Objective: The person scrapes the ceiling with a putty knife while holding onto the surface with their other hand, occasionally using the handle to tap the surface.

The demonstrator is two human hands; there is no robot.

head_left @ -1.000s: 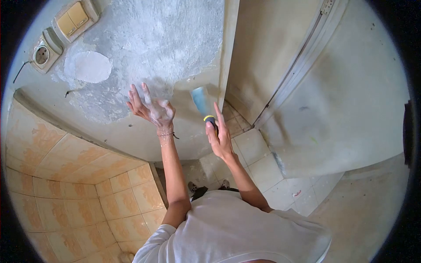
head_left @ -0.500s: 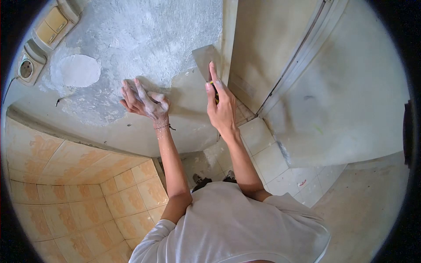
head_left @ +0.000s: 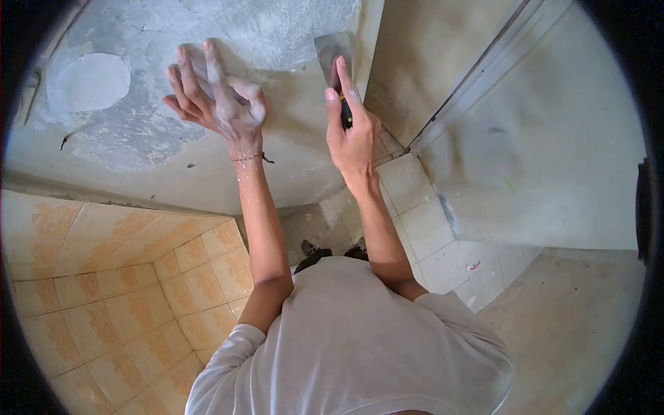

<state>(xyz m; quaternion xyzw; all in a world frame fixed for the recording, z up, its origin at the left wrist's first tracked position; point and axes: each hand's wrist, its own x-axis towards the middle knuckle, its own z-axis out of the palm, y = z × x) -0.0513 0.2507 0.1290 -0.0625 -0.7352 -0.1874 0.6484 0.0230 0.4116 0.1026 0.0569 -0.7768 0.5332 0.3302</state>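
My right hand is wrapped round the black and yellow handle of a putty knife, its forefinger stretched along the metal blade. The blade lies near the wall's right edge, at the border of the grey, rough patch; whether it touches the wall cannot be made out. My left hand, coated with whitish residue, has its fingers spread over the lower part of that patch and holds nothing. A round white spot shows on the wall to its left.
An orange-patterned tiled recess lies at the lower left, below a ledge. A door frame stands right of the wall's edge, with another pale wall beyond. Light floor tiles show below. A short wire sticks out at left.
Both hands have moved higher in view, the putty knife rising along the wall's right edge. The view has shifted, so the switch has left the picture and the socket has nearly gone.
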